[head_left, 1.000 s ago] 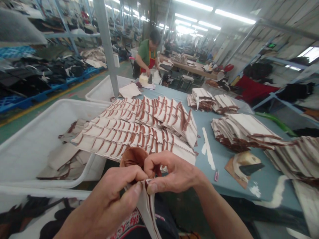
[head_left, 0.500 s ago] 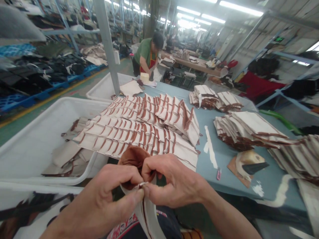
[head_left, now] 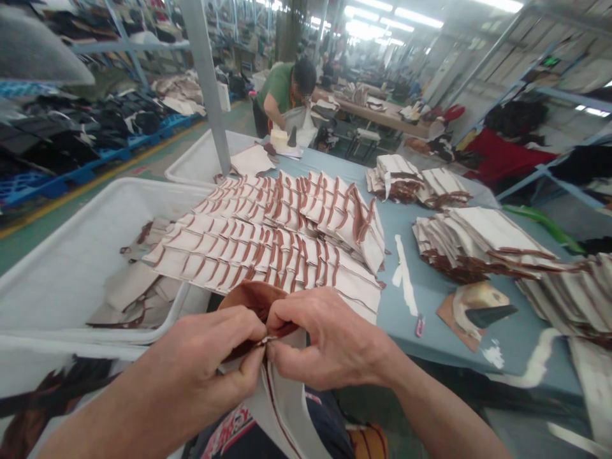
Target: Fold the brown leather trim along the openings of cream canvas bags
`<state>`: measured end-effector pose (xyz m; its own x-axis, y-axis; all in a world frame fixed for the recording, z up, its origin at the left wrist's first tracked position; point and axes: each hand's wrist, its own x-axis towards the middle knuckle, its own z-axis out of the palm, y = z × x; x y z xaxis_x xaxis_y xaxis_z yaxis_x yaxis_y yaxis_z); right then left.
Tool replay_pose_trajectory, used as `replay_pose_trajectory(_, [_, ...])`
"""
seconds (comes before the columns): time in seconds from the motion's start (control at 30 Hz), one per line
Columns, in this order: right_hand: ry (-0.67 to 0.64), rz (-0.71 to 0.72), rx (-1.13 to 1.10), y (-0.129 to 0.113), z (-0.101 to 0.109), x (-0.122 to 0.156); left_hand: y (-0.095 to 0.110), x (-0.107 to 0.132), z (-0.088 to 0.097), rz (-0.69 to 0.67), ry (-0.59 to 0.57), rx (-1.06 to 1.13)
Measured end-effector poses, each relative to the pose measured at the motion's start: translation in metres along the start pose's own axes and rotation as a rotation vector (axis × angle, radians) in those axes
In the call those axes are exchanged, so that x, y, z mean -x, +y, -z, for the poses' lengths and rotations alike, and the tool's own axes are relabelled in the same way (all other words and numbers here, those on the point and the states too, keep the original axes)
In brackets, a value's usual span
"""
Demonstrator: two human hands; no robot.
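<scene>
My left hand (head_left: 215, 357) and my right hand (head_left: 325, 338) meet in front of me, each pinching the edge of one fabric piece (head_left: 287, 395). It is off-white outside with a brown lining (head_left: 251, 296) at the top. A dark seam line runs down the part hanging over my lap. The fingertips almost touch at the seam, and they hide the exact spot they pinch. Just beyond my hands, rows of overlapping off-white pieces with brown edges (head_left: 268, 236) cover the near part of the blue-grey table (head_left: 401, 338).
White bins (head_left: 71, 255) stand at the left, one holding fabric pieces. On the right are stacked pieces (head_left: 482, 239), a small pink cutter (head_left: 419, 325), white strips (head_left: 404, 274) and a holder with a dark cone (head_left: 488, 315). Another person (head_left: 287, 95) works across the table.
Both hands have shifted slightly left with the fabric piece, still pinching it. The piece's brown lining has opened wider to the left. The person across the table now handles a pale cloth.
</scene>
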<state>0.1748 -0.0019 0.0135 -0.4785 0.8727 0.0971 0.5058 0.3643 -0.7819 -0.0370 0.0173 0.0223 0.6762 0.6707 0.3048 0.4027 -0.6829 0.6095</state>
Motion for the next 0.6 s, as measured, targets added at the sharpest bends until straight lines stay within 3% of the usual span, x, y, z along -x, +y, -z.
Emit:
replay_pose_trajectory(0.13, [0.026,-0.069,-0.041,-0.006,-0.007,-0.002,-0.007,0.006,-0.002,-0.037,-0.010,-0.072])
replay_pose_trajectory(0.23, [0.028,-0.190,-0.228,-0.006,-0.013,-0.001,-0.016,0.021,-0.008,-0.113,-0.031,-0.167])
replay_pose_trajectory(0.43, [-0.198,-0.383,-0.809,0.006,-0.019,0.002,-0.037,0.052,-0.019,-0.243,-0.051,-0.178])
replay_pose_trajectory(0.6, [-0.227,-0.448,-0.856,0.008,-0.021,-0.003,-0.047,0.059,-0.021,-0.293,-0.089,-0.231])
